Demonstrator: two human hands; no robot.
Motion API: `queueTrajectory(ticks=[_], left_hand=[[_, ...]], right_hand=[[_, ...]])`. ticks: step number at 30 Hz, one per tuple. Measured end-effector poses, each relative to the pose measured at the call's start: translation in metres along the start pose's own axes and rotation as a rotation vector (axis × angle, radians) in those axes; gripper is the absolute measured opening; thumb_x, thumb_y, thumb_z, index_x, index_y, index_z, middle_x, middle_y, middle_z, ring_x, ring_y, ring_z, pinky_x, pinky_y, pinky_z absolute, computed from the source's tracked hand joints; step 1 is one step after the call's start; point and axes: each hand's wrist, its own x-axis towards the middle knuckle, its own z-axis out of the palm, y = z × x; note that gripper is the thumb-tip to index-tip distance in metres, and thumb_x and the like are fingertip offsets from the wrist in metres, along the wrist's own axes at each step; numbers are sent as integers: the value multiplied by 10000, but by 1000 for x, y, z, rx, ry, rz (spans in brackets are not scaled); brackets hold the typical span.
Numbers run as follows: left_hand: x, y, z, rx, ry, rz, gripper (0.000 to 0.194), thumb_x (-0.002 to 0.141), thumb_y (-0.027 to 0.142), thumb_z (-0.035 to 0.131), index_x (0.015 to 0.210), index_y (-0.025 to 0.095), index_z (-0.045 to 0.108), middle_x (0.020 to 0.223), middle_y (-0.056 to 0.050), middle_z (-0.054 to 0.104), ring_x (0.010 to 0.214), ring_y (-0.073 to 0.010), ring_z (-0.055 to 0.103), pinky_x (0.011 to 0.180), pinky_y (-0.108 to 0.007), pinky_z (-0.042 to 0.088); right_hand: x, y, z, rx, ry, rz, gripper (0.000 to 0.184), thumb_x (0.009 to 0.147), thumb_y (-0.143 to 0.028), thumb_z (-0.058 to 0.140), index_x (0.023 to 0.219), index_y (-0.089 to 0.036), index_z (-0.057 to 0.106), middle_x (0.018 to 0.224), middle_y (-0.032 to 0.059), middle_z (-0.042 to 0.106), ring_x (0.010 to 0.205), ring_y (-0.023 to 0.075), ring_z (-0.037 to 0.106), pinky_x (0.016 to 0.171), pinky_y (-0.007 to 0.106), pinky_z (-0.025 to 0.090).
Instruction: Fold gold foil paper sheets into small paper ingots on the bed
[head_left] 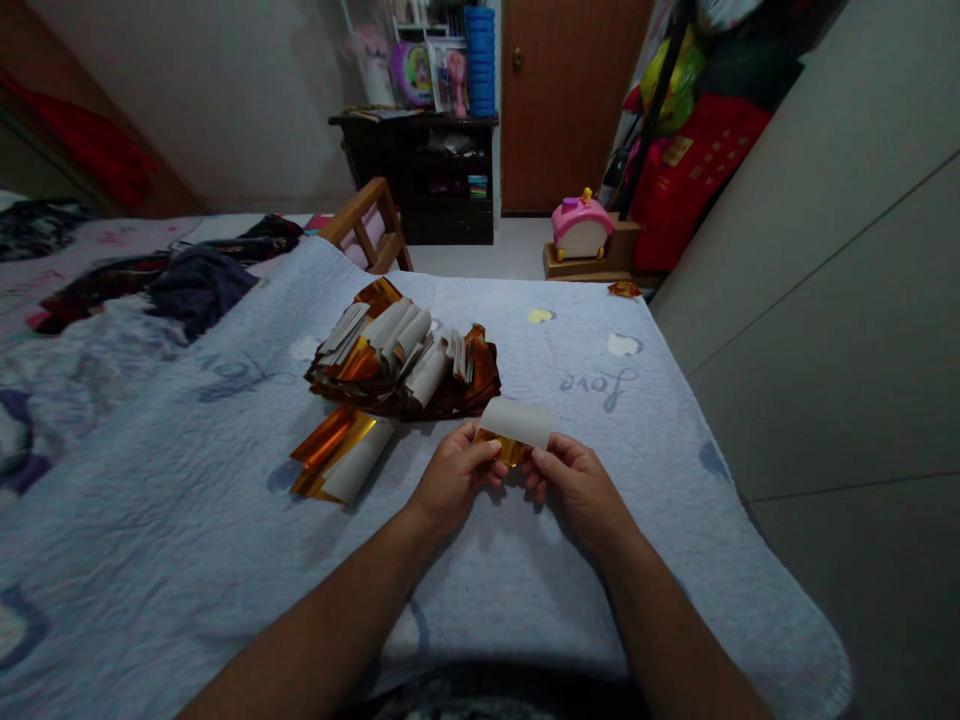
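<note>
Hands (450, 474) (579, 484) at paper (516, 422) edges; open bedspread (667, 465) rightward

Both bare forearms enter from the lower edge of the view and converge forward. The left forearm (322, 610) slants up and to the right; the right forearm (675, 620) slants up and to the left. The left hand (450, 478) and the right hand (583, 490) are at nearly equal height, near each other but not touching. Each holds a pinch grip: the left thumb (481, 455) and right thumb (550, 466) lie uppermost, pointing inward, with the fingers (535, 487) curled below.
</note>
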Motion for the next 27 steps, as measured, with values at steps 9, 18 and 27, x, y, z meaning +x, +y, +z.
queueTrajectory(ticks=[9, 18, 27], left_hand=[[-6, 0, -1, 320, -59, 279, 549, 743, 158, 713, 1224, 231, 459, 995, -22, 678, 824, -137, 651, 686, -217, 492], [-7, 10, -17, 865, -296, 386, 474, 660, -4, 513, 1074, 208, 604, 1003, -33, 642, 898, -187, 610, 838, -318, 498], [-3, -5, -20, 1266, -126, 868, 435, 723, 43, 704, 1088, 279, 691, 1345, -96, 467, 1228, -319, 455, 1002, -502, 466]], right_hand=[[-1, -1, -7, -29, 106, 28, 315, 754, -441, 729, 859, -159, 636, 575, -24, 625, 383, 66, 456, 369, 186, 342], [5, 4, -11, -103, 301, -50, 432, 689, -372, 733, 923, -267, 386, 553, -121, 574, 365, 101, 474, 318, 171, 338], [3, 1, -16, -530, 293, -217, 113, 766, -305, 645, 725, -204, 612, 631, -8, 607, 579, 143, 538, 522, 252, 395]])
